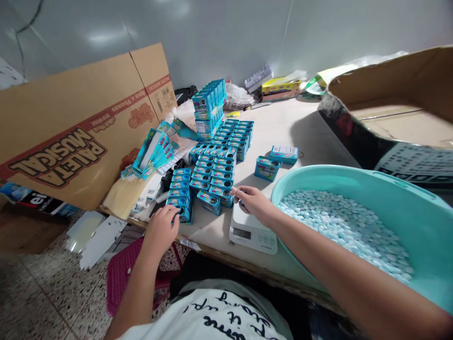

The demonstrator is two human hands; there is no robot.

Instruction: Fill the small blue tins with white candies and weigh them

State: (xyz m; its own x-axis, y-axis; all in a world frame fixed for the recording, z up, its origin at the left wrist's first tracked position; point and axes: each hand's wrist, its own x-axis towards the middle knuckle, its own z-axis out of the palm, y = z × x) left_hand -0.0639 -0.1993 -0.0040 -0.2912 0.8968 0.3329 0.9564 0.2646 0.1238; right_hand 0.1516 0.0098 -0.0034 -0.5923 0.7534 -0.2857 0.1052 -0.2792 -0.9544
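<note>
Rows of small blue candy boxes [222, 174] stand on the table, with more boxes [208, 106] stacked behind them. My left hand [164, 226] rests at the near end of the left row [180, 192], its fingers touching the nearest box. Over the front edge of a white digital scale [253, 231], my right hand [252, 200] has its fingertips pinched beside the right row; what they hold, if anything, is too small to tell. One box [209, 202] sits slightly turned between the rows. Two more boxes, one upright [267, 168] and one lying flat [284, 154], are beyond the scale.
A turquoise tub [396, 189] of pale blue candies fills the right side, with an open carton [354, 127] behind it. At left are a large cardboard box [88, 118], flattened blue cartons [155, 156] and a pink stool [122, 269] below the table edge.
</note>
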